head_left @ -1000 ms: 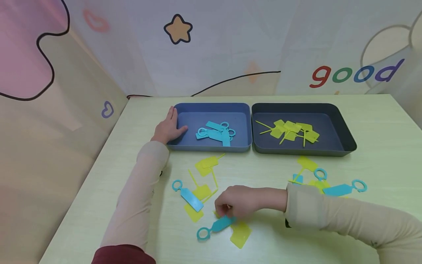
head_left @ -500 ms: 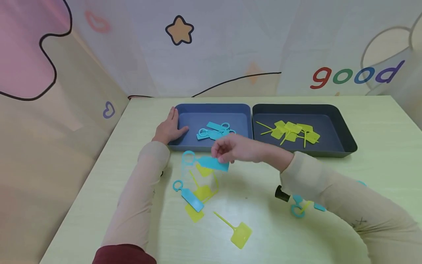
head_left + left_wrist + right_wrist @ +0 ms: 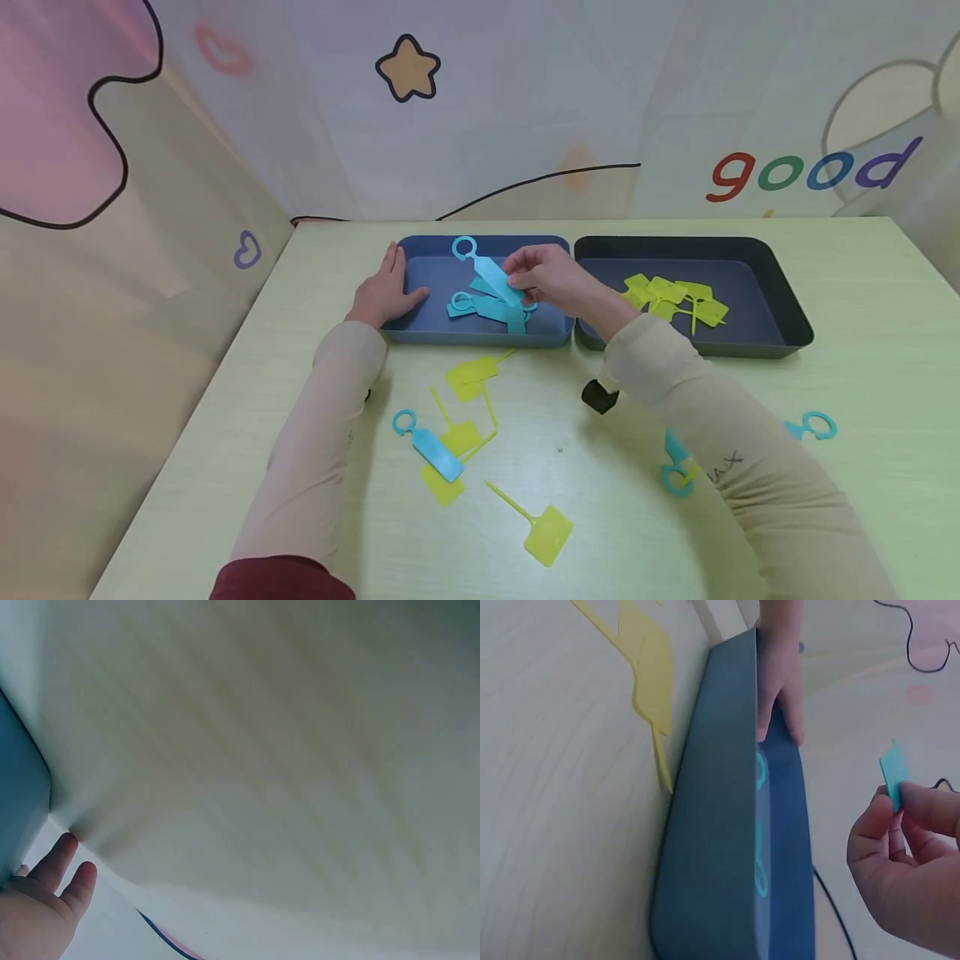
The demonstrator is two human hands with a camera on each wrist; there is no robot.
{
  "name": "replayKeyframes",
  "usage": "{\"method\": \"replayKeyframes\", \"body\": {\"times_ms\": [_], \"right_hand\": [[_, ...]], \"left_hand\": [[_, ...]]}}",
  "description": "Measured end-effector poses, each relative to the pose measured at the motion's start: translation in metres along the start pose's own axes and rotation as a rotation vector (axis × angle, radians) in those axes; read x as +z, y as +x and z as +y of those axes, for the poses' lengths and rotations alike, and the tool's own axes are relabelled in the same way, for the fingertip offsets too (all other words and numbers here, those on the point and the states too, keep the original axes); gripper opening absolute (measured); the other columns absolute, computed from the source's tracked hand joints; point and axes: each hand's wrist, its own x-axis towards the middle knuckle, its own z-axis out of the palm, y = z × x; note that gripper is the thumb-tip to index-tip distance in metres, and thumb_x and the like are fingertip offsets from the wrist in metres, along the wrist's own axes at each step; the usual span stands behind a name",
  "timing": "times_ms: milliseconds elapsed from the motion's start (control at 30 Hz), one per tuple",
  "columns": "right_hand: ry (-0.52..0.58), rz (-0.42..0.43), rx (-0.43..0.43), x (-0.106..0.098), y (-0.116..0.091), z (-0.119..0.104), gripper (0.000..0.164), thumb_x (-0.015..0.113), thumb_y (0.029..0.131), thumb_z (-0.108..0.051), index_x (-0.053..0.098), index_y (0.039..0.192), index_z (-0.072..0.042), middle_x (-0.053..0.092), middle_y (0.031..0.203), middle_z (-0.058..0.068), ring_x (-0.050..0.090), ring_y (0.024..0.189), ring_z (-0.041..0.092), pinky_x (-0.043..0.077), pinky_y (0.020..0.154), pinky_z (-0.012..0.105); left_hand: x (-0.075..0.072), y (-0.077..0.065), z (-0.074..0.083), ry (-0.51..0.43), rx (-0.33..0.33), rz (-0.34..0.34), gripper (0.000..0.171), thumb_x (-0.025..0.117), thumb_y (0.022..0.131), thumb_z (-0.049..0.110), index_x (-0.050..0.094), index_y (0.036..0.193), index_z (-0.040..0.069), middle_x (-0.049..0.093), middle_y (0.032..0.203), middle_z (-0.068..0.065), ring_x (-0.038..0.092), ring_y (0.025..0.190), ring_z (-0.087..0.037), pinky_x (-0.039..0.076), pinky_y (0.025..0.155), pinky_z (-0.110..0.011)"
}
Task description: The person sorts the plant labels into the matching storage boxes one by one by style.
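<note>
In the head view, my right hand point(image 3: 551, 279) pinches a blue ring-ended plant tag point(image 3: 492, 275) between thumb and fingers, over the blue tray point(image 3: 431, 335). The right wrist view shows that tag point(image 3: 894, 774) held above the tray wall, in my right hand point(image 3: 919, 859). Several more blue tags point(image 3: 480, 307) lie in a heap in this tray. My left hand point(image 3: 381, 292) rests over the tray's left end, fingers extended and thumb reaching inside. In the left wrist view, fingers of my left hand point(image 3: 45, 900) show beside the tray.
A dark tray point(image 3: 783, 340) adjoins on the right, holding several yellow plant labels point(image 3: 667, 296). More yellow labels point(image 3: 472, 375) and a blue tag point(image 3: 437, 454) lie on the table in front. One yellow label point(image 3: 547, 533) lies nearest. My right sleeve partly covers more blue tags point(image 3: 677, 479).
My right hand has picked a blue tag off the front of the table and carried it forward over the blue tray. My left hand has stayed at the tray's left end.
</note>
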Motion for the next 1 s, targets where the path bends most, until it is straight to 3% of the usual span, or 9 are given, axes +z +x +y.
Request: {"method": "replayKeyframes", "body": {"times_ms": [200,467,800,1000], "right_hand": [[-0.015,0.103,0.106,0.004,0.021,0.017,0.023,0.051,0.087,-0.002,0.051,0.11,0.003,0.049,0.084,0.004,0.044,0.059,0.015,0.044,0.063,0.026],[-0.092,0.201,0.17,0.01,0.037,0.039,0.019,0.053,0.085,-0.004,0.056,0.103,0.002,0.048,0.084,0.005,0.042,0.057,0.015,0.041,0.058,0.025],[-0.202,0.298,0.21,0.018,0.044,0.05,0.014,0.057,0.082,-0.002,0.061,0.095,0.002,0.054,0.113,0.012,0.041,0.055,0.014,0.04,0.051,0.022],[-0.295,0.335,0.198,0.021,0.045,0.05,0.011,0.059,0.081,-0.002,0.064,0.089,0.001,0.057,0.098,0.011,0.042,0.049,0.012,0.04,0.049,0.021]], "left_hand": [[0.0,-0.001,0.0,0.0,-0.005,0.002,0.086,0.04,0.087,0.051,-0.005,0.142,0.003,-0.011,0.149,-0.011,0.04,0.122,-0.034,0.041,0.09,-0.042],[0.001,0.0,0.0,0.001,-0.01,0.005,0.085,0.04,0.087,0.051,-0.006,0.142,0.004,-0.012,0.149,-0.01,0.041,0.12,-0.034,0.042,0.09,-0.043],[0.001,-0.001,0.001,-0.001,0.0,0.002,0.085,0.04,0.087,0.051,-0.006,0.141,0.004,-0.012,0.149,-0.01,0.042,0.12,-0.035,0.042,0.089,-0.043],[0.001,-0.001,0.0,-0.003,0.003,0.005,0.086,0.04,0.086,0.052,-0.006,0.142,0.004,-0.012,0.149,-0.01,0.042,0.119,-0.035,0.043,0.087,-0.043]]}}
